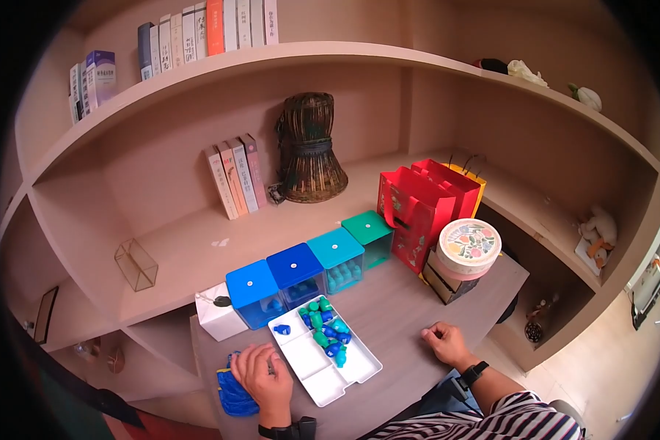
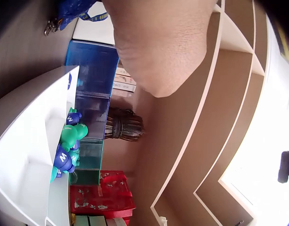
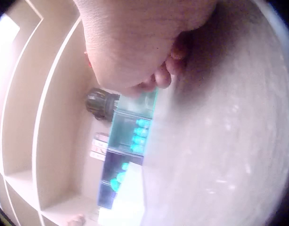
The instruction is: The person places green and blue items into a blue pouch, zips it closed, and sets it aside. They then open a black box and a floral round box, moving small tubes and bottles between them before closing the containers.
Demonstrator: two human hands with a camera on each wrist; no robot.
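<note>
A white divided tray (image 1: 324, 386) lies on the table between my two hands. Small blue, green and teal bottles (image 1: 334, 339) are heaped in its long right compartment, some marked with a W in the left wrist view. One blue bottle (image 1: 281, 330) lies alone in the upper left compartment. My left hand (image 1: 264, 378) is left of the tray, fingers loosely bent and holding nothing, overlapping a blue cloth pouch (image 1: 235, 392). Right of the tray, my right hand (image 1: 447, 345) rests by the table surface with fingers loosely curled and nothing in them.
Behind the tray stand lidded boxes in a row: light blue (image 1: 251, 293), dark blue (image 1: 295, 273), teal (image 1: 335, 257) with teal bottles inside, and green (image 1: 368, 238). Red gift bags (image 1: 414, 213) and a round floral box (image 1: 469, 249) stand at right, a white box (image 1: 220, 319) at left.
</note>
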